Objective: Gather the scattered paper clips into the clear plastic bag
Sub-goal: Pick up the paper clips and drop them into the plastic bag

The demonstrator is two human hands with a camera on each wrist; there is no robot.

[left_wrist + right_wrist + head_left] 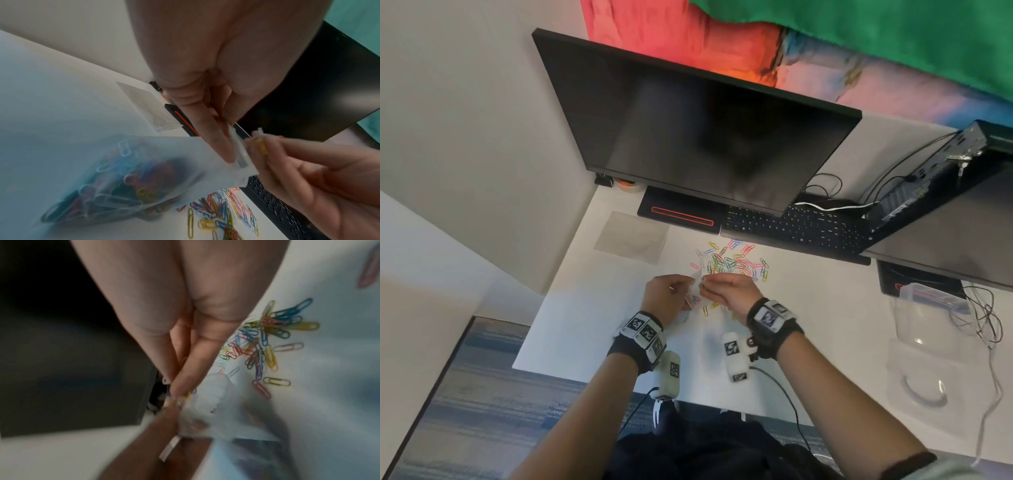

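Observation:
A clear plastic bag (168, 164) with several coloured paper clips inside (127, 186) hangs above the white desk. My left hand (671, 294) pinches the bag's top edge (240, 155), fingers (213, 141) along the opening. My right hand (729, 291) pinches a few clips, one yellow (262, 146), right at the bag's mouth. A pile of loose coloured paper clips (732, 260) lies on the desk just beyond both hands, also in the right wrist view (265, 340). A few more clips (710, 308) lie under the hands.
A black monitor (698, 126) and keyboard (794, 226) stand just behind the clip pile. A flat clear sheet (631, 240) lies at the left rear. A clear plastic box (928, 329) and cables (986, 318) sit at the right. The desk's front edge (571, 377) is near my wrists.

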